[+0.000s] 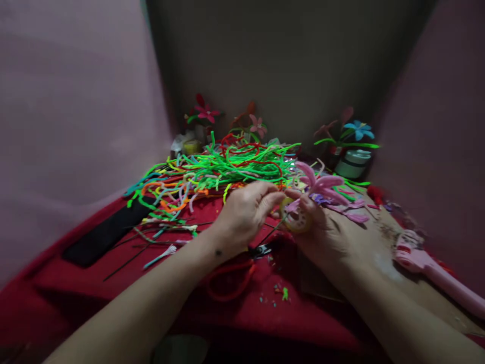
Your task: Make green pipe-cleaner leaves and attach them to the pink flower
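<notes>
My right hand point(322, 230) is closed around a pink pipe-cleaner flower point(324, 183), its petals spreading above and right of the fingers. A yellow tape roll point(297, 222) with a pale, hole-marked core sits at the same fingers, against the palm side. From there a thin dark green stem point(273, 231) slants down to the left. My left hand point(250, 210) is pinched beside the roll's upper left edge, touching or nearly touching the right fingertips. What lies between the left fingers is hidden. Below the hands are pliers or scissors point(261, 249), partly covered, with orange-red loop handles point(231, 283).
A large heap of pipe cleaners point(242, 167), mostly green, covers the back of the red cloth point(125, 298). Finished flowers point(206, 112) stand behind it, with a blue flower point(359, 130) near a pale jar point(353, 163). A black case point(108, 232) lies left; a pink glue gun point(417, 255) lies right.
</notes>
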Demonstrator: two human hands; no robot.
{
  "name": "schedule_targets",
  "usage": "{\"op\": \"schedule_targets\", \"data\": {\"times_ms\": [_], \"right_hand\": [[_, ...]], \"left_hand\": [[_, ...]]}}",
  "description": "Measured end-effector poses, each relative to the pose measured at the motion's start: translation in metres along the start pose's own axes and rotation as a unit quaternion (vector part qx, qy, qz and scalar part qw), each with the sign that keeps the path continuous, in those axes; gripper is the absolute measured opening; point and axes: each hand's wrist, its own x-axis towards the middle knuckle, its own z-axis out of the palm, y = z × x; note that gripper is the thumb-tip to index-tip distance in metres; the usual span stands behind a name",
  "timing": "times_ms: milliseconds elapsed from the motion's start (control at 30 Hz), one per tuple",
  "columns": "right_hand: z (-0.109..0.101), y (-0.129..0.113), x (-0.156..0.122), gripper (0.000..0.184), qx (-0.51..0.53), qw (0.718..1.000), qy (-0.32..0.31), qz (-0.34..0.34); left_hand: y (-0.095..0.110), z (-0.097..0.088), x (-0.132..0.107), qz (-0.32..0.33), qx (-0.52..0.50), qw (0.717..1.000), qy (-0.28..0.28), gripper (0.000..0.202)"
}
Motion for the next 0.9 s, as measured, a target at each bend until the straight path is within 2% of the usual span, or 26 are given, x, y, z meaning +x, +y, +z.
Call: {"op": "schedule_targets", "data": {"times_ms": [67,167,333,433,467,567,667,700,833,900], "right_hand": [[-0.004,0.000,0.003,0.029,0.034,0.999,-0.007,0.020],[-0.007,-0.001,0.002,0.029,0.052,0.997,-0.009,0.049],[-0.007,-0.001,-0.001,0.025,0.056,0.997,-0.012,0.054],[-0.006,-0.002,-0.002,0.026,0.049,0.997,-0.002,0.057],[-0.005,-0.003,-0.002,0.026,0.048,0.997,0.001,0.060],[-0.003,-0.005,-0.004,0.026,0.048,0.997,0.001,0.066],[-0.003,-0.005,-0.004,0.026,0.036,0.997,0.000,0.066],[-0.004,-0.005,-0.004,0.026,0.031,0.997,0.000,0.066],[-0.006,-0.004,-0.003,0.026,0.034,0.997,-0.009,0.064],[-0.007,-0.003,-0.002,0.025,0.036,0.997,-0.015,0.063]], "left_hand": [[0.008,-0.019,0.003,-0.010,0.048,0.998,0.030,0.019],[0.018,-0.051,0.000,-0.016,0.074,0.997,0.033,0.015],[0.016,-0.101,-0.026,-0.027,0.206,0.977,-0.042,0.015],[-0.001,-0.124,-0.052,-0.061,0.318,0.940,-0.110,0.017],[-0.008,-0.129,-0.061,-0.073,0.351,0.926,-0.114,0.017],[-0.030,-0.136,-0.086,-0.130,0.432,0.880,-0.146,0.017],[-0.049,-0.132,-0.106,-0.176,0.520,0.822,-0.154,0.019],[-0.054,-0.130,-0.110,-0.177,0.535,0.812,-0.155,0.021],[-0.059,-0.122,-0.117,-0.145,0.549,0.803,-0.182,0.024],[-0.057,-0.120,-0.114,-0.134,0.552,0.804,-0.174,0.024]]}}
